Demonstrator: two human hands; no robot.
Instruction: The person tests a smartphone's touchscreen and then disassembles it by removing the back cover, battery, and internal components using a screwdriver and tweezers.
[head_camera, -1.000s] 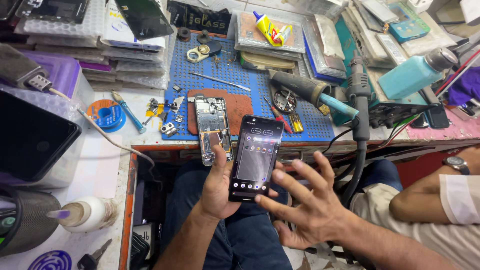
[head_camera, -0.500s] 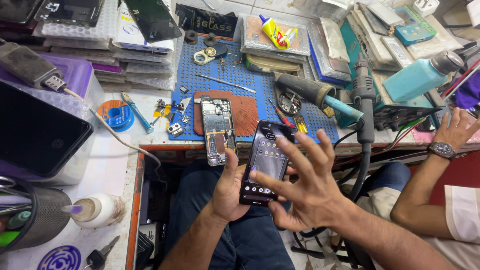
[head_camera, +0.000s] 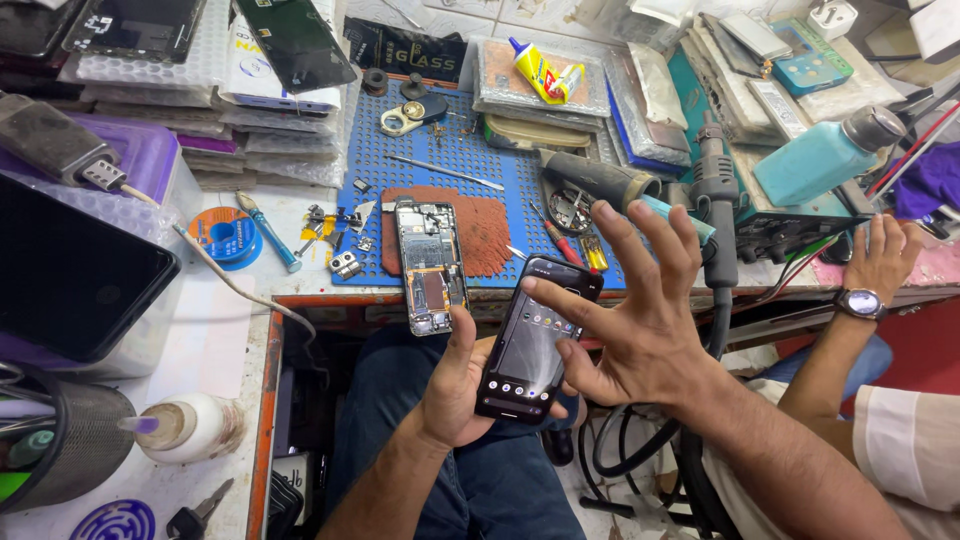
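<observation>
At the far left a large black slab-shaped tablet (head_camera: 70, 270) lies on a purple plastic box, with a white squat glue bottle (head_camera: 190, 428) below it on the bench. Further right, a blue round solder spool (head_camera: 224, 235) sits beside a blue perforated work mat (head_camera: 450, 140), and an opened phone chassis with bare circuit boards (head_camera: 428, 265) lies across a rust-red pad, overhanging the bench edge.

The left hand (head_camera: 455, 385) is clamped around the lower half of a black glass-fronted smartphone with a lit screen (head_camera: 535, 340), thumb up along its left edge just below the chassis. The phone is held tilted over the person's lap, in front of the bench.

The right hand (head_camera: 630, 320) hovers spread wide, fingers apart, its index fingertip touching the phone's upper edge and thumb at its right side.

At the far right, another person's hand with a wristwatch (head_camera: 880, 265) rests on the bench near a teal plastic solvent bottle (head_camera: 820, 160).
</observation>
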